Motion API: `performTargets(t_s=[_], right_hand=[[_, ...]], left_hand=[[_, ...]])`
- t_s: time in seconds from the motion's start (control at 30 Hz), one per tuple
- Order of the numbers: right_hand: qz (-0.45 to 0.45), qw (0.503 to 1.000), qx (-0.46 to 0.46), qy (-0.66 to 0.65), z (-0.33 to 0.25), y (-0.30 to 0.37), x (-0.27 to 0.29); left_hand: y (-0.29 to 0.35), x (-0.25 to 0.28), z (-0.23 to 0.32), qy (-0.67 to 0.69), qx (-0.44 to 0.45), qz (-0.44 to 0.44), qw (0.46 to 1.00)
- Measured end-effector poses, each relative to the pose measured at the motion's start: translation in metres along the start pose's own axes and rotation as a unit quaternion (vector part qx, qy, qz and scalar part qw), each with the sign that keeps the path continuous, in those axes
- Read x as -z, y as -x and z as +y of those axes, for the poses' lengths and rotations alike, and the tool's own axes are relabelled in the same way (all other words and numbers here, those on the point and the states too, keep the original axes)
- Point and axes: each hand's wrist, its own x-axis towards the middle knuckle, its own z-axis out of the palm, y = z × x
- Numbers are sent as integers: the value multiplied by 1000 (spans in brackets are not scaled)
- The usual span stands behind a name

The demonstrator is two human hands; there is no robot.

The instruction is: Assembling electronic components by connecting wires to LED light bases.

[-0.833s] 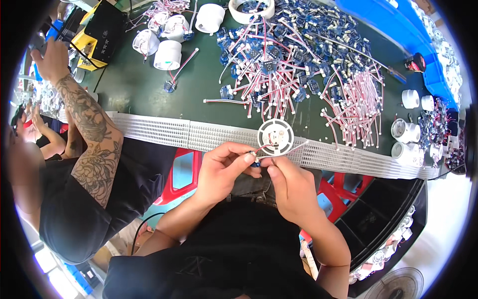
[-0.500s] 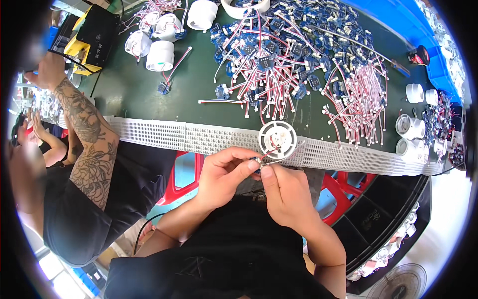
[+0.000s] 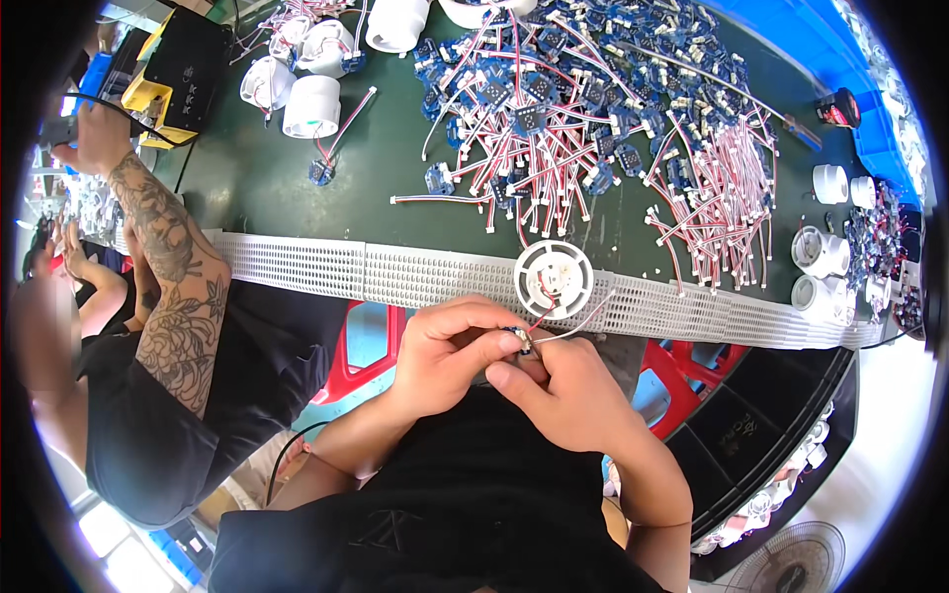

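Between the thumb and forefinger of my left hand is a small blue circuit board. My right hand is right beside it, fingers curled against the board and thumb drawn in below; what it grips is hidden. A red wire runs from the board up to a white round spoked housing, which rests on the perforated strip at the table's front edge. A thin white wire sticks out from the board over my right hand, its far end loose.
On the green table lies a large heap of wired circuit boards, with white-and-red cables at its right. White cylindrical housings stand back left, others at right. A screwdriver lies far right. A tattooed co-worker's arm is at left.
My right thumb has moved down and left, away from the wire at the board. The white wire now points more upward to the right. My left hand keeps its pinch.
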Motion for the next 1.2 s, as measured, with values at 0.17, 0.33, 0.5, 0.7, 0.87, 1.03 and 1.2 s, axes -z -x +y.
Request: performTargets(t_s=[0.17, 0.33, 0.5, 0.7, 0.87, 1.03, 1.2], right_hand=[[-81, 995, -31, -43, 1, -4, 6], [-77, 987, -67, -126, -8, -7, 5], [-209, 965, -139, -71, -15, -17, 16], [-166, 961, -164, -148, 4, -18, -2], [-191, 958, -166, -138, 0, -24, 2], [-197, 956, -169, -138, -9, -31, 10], [-231, 948, -199, -94, -10, -35, 13]], left_hand=[[-3, 6, 3, 8, 9, -19, 1000], [-11, 10, 9, -96, -57, -55, 992], [-13, 8, 22, -82, -22, -62, 994], [-19, 9, 21, -165, -70, -71, 981], [-16, 8, 20, -157, -56, -46, 985], [-16, 6, 17, -148, -53, -23, 987], [-15, 8, 14, -134, -28, -22, 990]])
